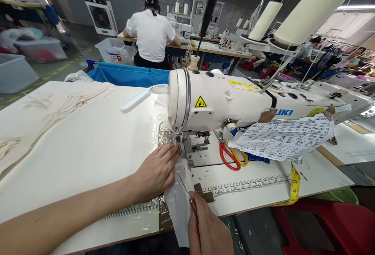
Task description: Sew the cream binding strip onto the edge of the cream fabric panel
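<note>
A white sewing machine (216,98) stands on the white table, its needle area low at the left end. My left hand (158,169) lies just in front of the needle, fingers together and pressing on a pale, thin strip of fabric (178,204). This strip hangs over the table's front edge. Close to the strip's right side, my right hand (208,227) is closed round the handle of a thin pointed tool (191,202). The tool's tip points up and left over the strip, toward my left hand.
Scissors with red and yellow handles (230,156) lie right of the needle area. A handwritten sheet (284,137) hangs off the machine arm. A yellow tape measure (294,186) drapes over the front edge. Cream fabric (67,110) lies left. A person (152,32) sits beyond the blue bin (131,74).
</note>
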Demonstrator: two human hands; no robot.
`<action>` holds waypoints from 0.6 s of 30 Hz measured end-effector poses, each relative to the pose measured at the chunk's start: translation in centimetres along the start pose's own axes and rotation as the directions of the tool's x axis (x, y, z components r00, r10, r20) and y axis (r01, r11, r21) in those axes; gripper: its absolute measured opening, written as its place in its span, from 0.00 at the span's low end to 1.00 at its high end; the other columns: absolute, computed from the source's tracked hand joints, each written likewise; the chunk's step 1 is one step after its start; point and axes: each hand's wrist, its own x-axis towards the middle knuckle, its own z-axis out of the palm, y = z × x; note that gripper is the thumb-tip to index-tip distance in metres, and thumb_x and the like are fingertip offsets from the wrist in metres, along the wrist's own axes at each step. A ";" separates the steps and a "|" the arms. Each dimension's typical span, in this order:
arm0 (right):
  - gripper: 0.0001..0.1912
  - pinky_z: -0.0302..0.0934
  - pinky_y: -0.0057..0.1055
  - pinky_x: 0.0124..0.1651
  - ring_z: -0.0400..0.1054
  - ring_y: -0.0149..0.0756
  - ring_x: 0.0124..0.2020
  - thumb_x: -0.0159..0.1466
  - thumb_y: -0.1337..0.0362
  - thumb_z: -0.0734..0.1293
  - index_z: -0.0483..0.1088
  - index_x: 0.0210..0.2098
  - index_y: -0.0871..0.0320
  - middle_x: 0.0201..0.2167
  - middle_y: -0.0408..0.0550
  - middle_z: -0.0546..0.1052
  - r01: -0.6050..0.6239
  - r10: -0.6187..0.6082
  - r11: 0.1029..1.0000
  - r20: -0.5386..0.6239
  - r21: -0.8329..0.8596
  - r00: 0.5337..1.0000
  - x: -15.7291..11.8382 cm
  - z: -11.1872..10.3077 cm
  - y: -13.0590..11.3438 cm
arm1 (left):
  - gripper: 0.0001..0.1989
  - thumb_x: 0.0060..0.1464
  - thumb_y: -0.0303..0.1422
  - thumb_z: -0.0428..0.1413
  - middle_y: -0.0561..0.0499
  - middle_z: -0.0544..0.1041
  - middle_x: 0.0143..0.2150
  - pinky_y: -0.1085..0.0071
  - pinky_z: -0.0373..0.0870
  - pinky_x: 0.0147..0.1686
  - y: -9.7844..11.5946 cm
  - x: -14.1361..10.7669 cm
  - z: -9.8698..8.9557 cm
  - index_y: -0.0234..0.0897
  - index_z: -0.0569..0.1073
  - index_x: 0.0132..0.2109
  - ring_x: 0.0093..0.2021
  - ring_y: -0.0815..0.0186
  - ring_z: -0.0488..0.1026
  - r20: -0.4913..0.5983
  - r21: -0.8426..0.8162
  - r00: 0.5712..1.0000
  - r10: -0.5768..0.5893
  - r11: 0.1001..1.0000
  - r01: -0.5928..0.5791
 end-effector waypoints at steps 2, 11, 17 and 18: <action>0.23 0.71 0.25 0.28 0.80 0.36 0.33 0.75 0.62 0.46 0.67 0.55 0.61 0.41 0.55 0.82 0.000 0.000 1.000 0.005 0.004 1.000 0.1 0.1 0.0 | 0.24 0.65 0.31 0.41 0.36 0.69 0.62 0.53 0.62 0.63 0.3 -0.3 0.0 0.23 0.69 0.61 0.63 0.50 0.63 0.005 -0.014 1.000 -0.001 1.000 0.001; 0.21 0.71 0.24 0.30 0.80 0.35 0.34 0.75 0.65 0.47 0.66 0.53 0.62 0.40 0.54 0.82 0.048 -0.047 0.998 0.027 -0.044 0.999 1.3 -0.2 -0.1 | 0.24 0.64 0.31 0.43 0.35 0.69 0.62 0.54 0.60 0.63 0.8 -1.0 0.0 0.21 0.68 0.61 0.63 0.50 0.64 -0.021 -0.049 0.999 0.039 0.998 -0.040; 0.18 0.69 0.25 0.28 0.79 0.35 0.32 0.72 0.68 0.49 0.65 0.53 0.62 0.39 0.54 0.82 0.084 -0.082 0.996 0.049 -0.037 0.995 2.5 -0.4 -0.3 | 0.22 0.63 0.31 0.45 0.37 0.70 0.61 0.54 0.59 0.64 0.6 -0.7 -0.1 0.26 0.69 0.60 0.62 0.53 0.65 -0.037 -0.064 0.999 0.009 0.998 -0.012; 0.18 0.69 0.26 0.28 0.79 0.36 0.32 0.72 0.69 0.49 0.65 0.53 0.61 0.39 0.54 0.82 0.055 -0.053 0.998 0.047 -0.040 0.997 2.6 -0.4 -0.4 | 0.22 0.64 0.31 0.45 0.38 0.70 0.61 0.54 0.59 0.64 0.4 -0.7 0.0 0.26 0.69 0.60 0.62 0.53 0.65 -0.037 -0.062 0.999 0.004 0.998 -0.006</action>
